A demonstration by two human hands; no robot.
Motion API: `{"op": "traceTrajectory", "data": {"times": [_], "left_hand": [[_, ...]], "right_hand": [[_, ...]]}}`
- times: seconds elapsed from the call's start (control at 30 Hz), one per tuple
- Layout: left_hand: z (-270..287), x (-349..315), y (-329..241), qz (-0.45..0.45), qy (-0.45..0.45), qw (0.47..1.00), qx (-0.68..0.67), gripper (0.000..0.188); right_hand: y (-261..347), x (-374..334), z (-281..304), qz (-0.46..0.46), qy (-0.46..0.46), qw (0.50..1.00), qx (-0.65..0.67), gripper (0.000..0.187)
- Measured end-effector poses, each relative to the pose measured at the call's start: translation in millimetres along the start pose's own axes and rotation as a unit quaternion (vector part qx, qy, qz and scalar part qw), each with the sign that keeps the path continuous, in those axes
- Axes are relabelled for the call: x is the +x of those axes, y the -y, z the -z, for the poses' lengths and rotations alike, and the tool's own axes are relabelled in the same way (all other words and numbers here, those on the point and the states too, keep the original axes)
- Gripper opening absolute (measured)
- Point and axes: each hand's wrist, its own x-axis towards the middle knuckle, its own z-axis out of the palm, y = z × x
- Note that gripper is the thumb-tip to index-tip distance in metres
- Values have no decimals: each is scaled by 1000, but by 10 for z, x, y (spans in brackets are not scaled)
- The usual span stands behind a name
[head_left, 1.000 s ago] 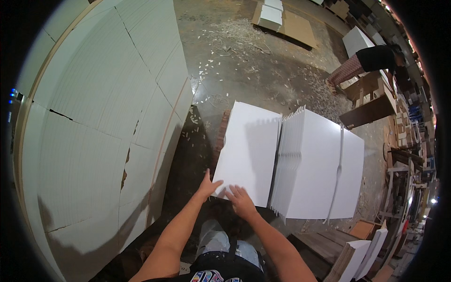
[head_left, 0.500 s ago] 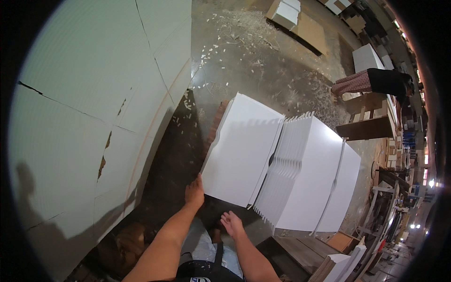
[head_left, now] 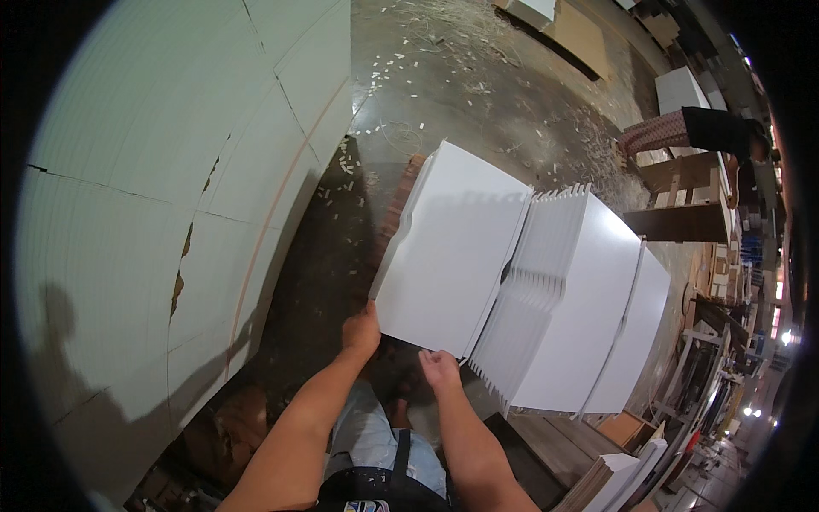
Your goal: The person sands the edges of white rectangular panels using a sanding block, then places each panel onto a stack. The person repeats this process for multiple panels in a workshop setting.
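Note:
A white panel with a notched side edge lies at the front left of a row of white panels. My left hand is closed round its near left corner, with the fingers partly hidden. At the panel's near edge, my right hand has its fingers curled against the rim. To the right, several similar white panels overlap like fanned sheets, their notched edges lined up. Under the left side of the front panel a reddish-brown edge shows.
A tall pale stack with cracked seams rises on the left. Scraps litter the concrete floor beyond. Another person bends by a wooden frame at the far right. Boards lean at the near right.
My right hand has come up to the panel's near edge, where it was apart from it before. My left hand stays at the corner. The view has shifted slightly.

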Motion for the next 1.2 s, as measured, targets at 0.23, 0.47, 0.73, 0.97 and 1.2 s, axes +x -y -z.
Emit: {"op": "traceTrajectory", "data": {"times": [0.23,0.47,0.73,0.97,1.2], "left_hand": [[-151,44,44,-16,-29,999,37,53],[125,-37,-213,-35,-155,984,78,61],[1299,-1684,-2222,-447,439,724,-288,69],[1837,-3415,-3759,-609,646,272,-373,65],[1047,-4441,-4245,-692,668,164,-221,74]], "right_hand": [[9,-227,-109,8,86,993,-78,82],[51,-407,145,9,38,936,-350,90],[-68,4,1780,270,136,630,-715,46],[531,-1491,2002,262,118,670,-685,61],[917,-1674,3073,310,-82,811,-489,65]]}}
